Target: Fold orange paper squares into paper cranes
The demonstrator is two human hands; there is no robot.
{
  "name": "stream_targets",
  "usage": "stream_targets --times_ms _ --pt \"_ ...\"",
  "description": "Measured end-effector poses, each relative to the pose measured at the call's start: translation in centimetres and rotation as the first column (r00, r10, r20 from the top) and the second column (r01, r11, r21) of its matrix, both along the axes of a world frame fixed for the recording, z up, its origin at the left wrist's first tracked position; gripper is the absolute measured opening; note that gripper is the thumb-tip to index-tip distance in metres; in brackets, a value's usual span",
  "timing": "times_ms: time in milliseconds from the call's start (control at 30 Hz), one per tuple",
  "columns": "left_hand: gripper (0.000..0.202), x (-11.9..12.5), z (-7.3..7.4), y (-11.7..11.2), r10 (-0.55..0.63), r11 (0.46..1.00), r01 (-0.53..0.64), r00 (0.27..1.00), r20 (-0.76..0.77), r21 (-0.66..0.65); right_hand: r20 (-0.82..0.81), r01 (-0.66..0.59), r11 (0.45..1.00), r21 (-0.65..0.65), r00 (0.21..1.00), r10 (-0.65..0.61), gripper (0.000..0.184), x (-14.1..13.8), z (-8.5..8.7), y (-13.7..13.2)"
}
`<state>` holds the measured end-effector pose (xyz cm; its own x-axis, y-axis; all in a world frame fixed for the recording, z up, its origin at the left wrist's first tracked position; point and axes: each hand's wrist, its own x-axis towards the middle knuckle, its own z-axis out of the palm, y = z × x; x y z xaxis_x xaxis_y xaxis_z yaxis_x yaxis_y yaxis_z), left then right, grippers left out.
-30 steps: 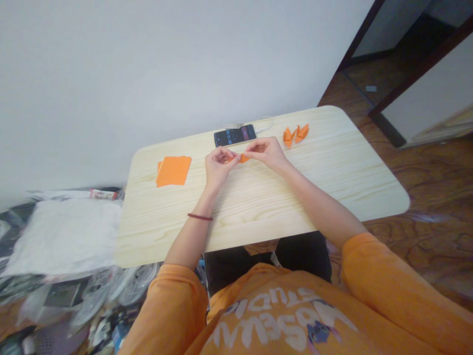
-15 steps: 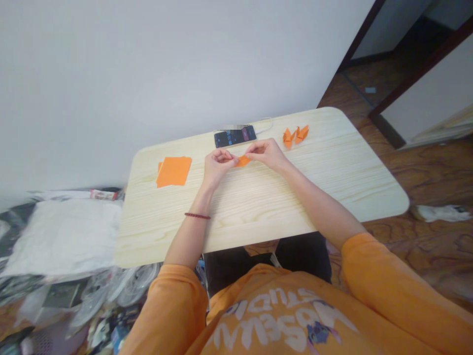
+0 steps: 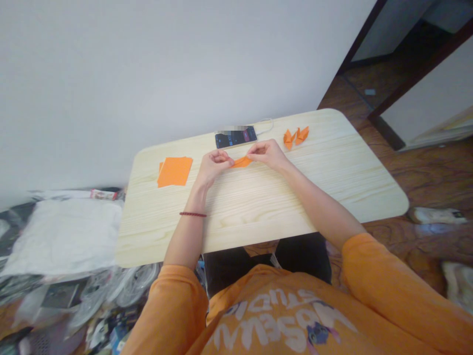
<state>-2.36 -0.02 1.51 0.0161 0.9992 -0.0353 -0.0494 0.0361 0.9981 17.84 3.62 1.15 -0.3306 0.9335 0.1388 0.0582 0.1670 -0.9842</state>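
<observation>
A small folded piece of orange paper [image 3: 242,161] is stretched between my two hands over the light wooden table [image 3: 258,197]. My left hand [image 3: 212,166] pinches its left end with curled fingers. My right hand [image 3: 268,153] pinches its right end. A red bead bracelet is on my left wrist. A stack of flat orange paper squares [image 3: 174,171] lies to the left of my hands. Two finished folded orange shapes [image 3: 294,136] sit to the right, near the table's back edge.
A dark phone [image 3: 235,137] with a white cable lies just behind my hands, by the wall. Plastic bags and a white bundle [image 3: 62,236] are piled on the floor at the left. A doorway opens at the upper right; pale objects lie on the wooden floor at the right.
My hands have drawn slightly apart, so more of the orange paper shows between them. Pale objects have come into view on the floor at the right.
</observation>
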Motion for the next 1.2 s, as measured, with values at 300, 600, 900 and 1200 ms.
stream_targets --times_ms 300,600,900,1200 --pt "0.027 1.4 -0.5 -0.3 -0.02 0.993 0.035 0.992 -0.126 0.116 -0.027 0.013 1.0 0.0 1.0 -0.013 0.017 -0.3 0.3 -0.3" --pt "0.022 1.9 -0.9 -0.4 0.026 0.987 0.004 0.981 -0.191 0.158 -0.004 -0.017 0.999 0.036 1.0 0.018 0.018 -0.6 0.1 -0.6" --pt "0.021 2.0 -0.7 -0.5 0.008 0.987 0.031 0.971 -0.24 0.158 0.046 -0.062 0.998 0.013 0.997 0.062 0.015 0.0 0.2 -0.1" --pt "0.026 1.6 -0.8 -0.1 0.161 0.981 -0.156 0.986 -0.04 0.114 -0.122 0.061 0.993 -0.102 0.99 -0.073 0.026 0.5 0.2 0.6"
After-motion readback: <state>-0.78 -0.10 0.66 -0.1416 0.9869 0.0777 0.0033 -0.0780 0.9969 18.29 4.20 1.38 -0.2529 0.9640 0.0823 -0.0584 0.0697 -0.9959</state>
